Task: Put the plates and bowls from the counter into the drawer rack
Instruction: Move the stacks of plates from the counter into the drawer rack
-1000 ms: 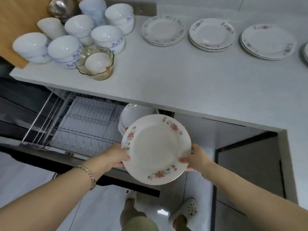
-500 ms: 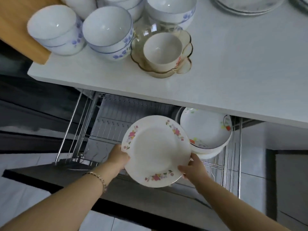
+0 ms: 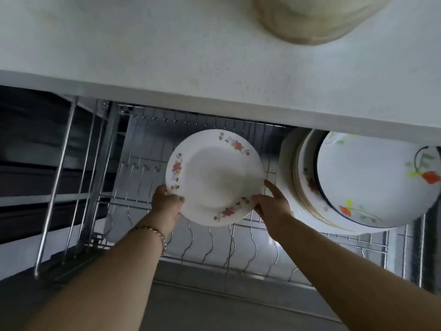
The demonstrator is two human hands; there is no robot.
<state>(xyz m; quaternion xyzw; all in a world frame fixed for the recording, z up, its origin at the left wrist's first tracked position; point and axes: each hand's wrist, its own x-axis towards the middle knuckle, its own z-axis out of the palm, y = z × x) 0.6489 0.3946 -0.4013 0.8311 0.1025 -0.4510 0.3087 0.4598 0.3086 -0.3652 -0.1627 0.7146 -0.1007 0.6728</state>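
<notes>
Gripping the floral plate (image 3: 214, 177) at opposite lower edges, left hand (image 3: 168, 203) and right hand (image 3: 270, 204) reach forward over the drawer rack (image 3: 253, 244), right forefinger raised

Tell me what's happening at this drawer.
A person holds a floral-rimmed plate over the pulled-out wire drawer rack below the counter. The left hand grips its lower left rim, and the right hand holds its lower right rim with the index finger extended. The plate faces the camera and does not look seated in a slot yet. Larger dishes already stand on edge at the rack's right side.
</notes>
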